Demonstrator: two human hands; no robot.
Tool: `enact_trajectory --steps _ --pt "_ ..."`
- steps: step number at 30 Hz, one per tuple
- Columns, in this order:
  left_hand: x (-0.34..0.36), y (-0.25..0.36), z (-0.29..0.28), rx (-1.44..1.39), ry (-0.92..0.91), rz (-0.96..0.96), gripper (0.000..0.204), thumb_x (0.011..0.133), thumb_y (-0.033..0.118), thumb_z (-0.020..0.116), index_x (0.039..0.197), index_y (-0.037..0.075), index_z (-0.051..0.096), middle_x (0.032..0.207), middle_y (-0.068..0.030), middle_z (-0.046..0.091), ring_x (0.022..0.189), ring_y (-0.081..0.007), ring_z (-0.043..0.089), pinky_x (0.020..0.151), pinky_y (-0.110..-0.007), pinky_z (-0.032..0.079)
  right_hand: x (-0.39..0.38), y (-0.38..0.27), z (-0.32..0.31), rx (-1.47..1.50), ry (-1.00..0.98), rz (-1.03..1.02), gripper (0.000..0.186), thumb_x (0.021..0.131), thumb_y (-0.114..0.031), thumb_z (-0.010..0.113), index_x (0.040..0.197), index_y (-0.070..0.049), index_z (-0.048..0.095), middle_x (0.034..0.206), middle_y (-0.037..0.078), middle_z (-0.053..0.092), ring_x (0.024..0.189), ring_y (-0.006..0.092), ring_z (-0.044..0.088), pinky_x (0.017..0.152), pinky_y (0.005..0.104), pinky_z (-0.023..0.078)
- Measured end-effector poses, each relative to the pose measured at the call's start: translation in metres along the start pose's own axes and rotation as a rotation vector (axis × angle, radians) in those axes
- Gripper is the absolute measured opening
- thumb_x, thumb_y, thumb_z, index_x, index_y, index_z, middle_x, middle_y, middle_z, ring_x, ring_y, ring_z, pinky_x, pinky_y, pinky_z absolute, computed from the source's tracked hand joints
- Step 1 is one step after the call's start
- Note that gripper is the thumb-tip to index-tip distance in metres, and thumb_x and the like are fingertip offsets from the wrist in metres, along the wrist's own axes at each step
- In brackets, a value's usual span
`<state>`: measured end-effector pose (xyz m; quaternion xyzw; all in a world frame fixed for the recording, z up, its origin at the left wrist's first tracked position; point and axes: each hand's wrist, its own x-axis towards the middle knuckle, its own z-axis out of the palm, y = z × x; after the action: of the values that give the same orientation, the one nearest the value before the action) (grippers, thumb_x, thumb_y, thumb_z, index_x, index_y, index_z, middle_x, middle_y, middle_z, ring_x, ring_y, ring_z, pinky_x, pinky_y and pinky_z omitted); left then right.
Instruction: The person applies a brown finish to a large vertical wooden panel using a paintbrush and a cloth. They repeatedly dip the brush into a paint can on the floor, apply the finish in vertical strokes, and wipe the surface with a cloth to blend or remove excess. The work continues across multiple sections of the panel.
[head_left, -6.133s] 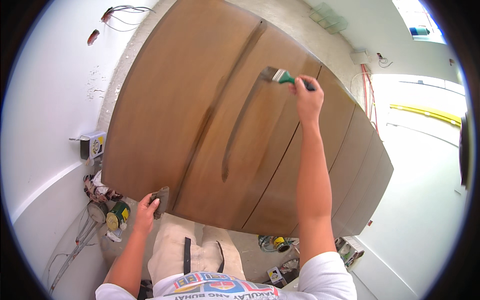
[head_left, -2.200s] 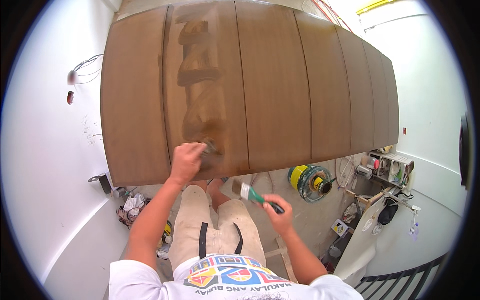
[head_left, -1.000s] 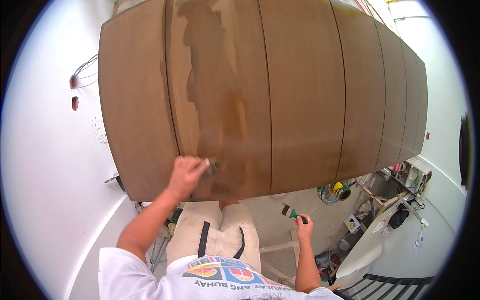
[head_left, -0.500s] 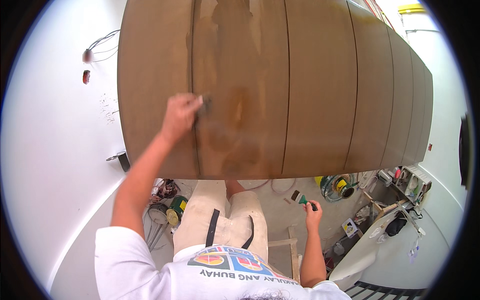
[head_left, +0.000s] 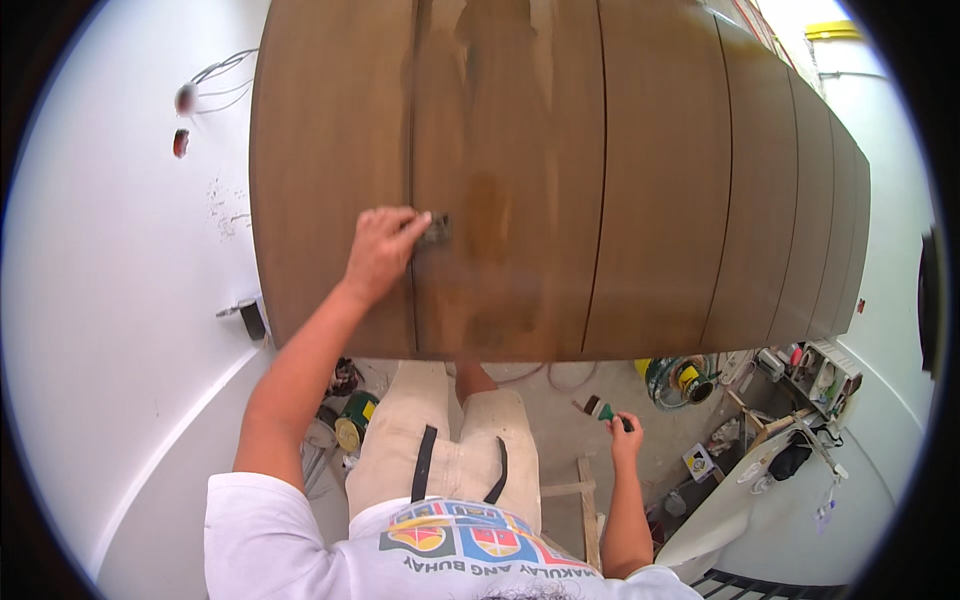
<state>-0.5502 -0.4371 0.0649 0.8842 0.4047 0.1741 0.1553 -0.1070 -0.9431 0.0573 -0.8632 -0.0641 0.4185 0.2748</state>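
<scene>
My left hand [head_left: 385, 245] grips a dark wadded cloth [head_left: 435, 230] against a large brown wooden panel [head_left: 650, 200] with several grooves, just right of a groove near the panel's left side. Darker, uneven wet streaks run along the section under the cloth, with a lighter amber patch beside it. Low on the right, away from the panel's surface, my right hand [head_left: 625, 428] is closed around a green-handled paintbrush [head_left: 600, 408], its dark bristles pointing up and left.
White walls [head_left: 120, 250] flank both sides, with loose wires [head_left: 222, 75] at the left. Below the panel are green cans [head_left: 355, 420], a larger green-and-yellow container [head_left: 680, 382], a wooden frame [head_left: 588, 510], a cluttered rack [head_left: 830, 380] and a black railing [head_left: 760, 585] at the lower right.
The brush earlier stroked the panel and is now held low. My left hand has wiped along the streaked section with the cloth; the streaks are more spread out.
</scene>
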Motion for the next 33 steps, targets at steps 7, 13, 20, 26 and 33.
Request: enact_trajectory --steps 7,13,20,26,33 --pt "0.23 -0.147 0.005 0.096 0.173 0.012 0.041 0.088 0.007 0.074 0.128 0.015 0.075 0.117 -0.004 0.069 0.11 -0.0257 0.064 0.095 -0.043 0.047 -0.016 -0.031 0.01 -0.033 0.071 0.098 0.015 0.1 -0.003 0.065 0.11 0.007 0.063 0.098 0.013 0.068 0.081 0.0195 0.073 0.072 0.0301 0.06" --pt "0.387 -0.248 0.014 0.163 0.259 0.013 0.033 0.096 0.017 0.07 0.128 0.02 0.076 0.119 -0.0012 0.071 0.112 -0.025 0.066 0.096 -0.044 0.049 -0.005 -0.069 0.033 0.0 0.137 0.163 0.013 0.1 -0.002 0.065 0.109 0.007 0.063 0.098 0.013 0.068 0.081 0.0207 0.074 0.071 0.03 0.062" --pt "0.49 -0.301 0.014 0.168 0.275 -0.098 0.031 0.101 0.025 0.066 0.131 0.019 0.074 0.124 -0.007 0.071 0.114 -0.0318 0.068 0.096 -0.046 0.053 0.006 -0.107 0.056 -0.021 0.116 0.143 0.014 0.099 -0.002 0.065 0.11 0.007 0.064 0.096 0.013 0.069 0.083 0.0205 0.074 0.073 0.0302 0.063" --pt "0.452 -0.292 0.007 0.079 0.135 0.04 0.032 0.1 0.02 0.068 0.131 0.017 0.074 0.124 -0.0107 0.07 0.112 -0.0344 0.068 0.098 -0.044 0.053 0.01 -0.103 0.054 -0.061 0.117 0.107 0.014 0.098 -0.003 0.067 0.11 0.006 0.066 0.093 0.012 0.07 0.082 0.0193 0.074 0.073 0.0301 0.061" --pt "0.243 -0.13 -0.001 -0.106 0.06 0.082 0.04 0.084 0.002 0.073 0.124 0.009 0.075 0.109 -0.0131 0.07 0.103 -0.0357 0.067 0.09 -0.047 0.052 0.02 -0.055 0.053 -0.082 0.048 -0.024 0.016 0.1 -0.005 0.067 0.112 0.006 0.065 0.097 0.013 0.071 0.085 0.021 0.075 0.076 0.0312 0.062"
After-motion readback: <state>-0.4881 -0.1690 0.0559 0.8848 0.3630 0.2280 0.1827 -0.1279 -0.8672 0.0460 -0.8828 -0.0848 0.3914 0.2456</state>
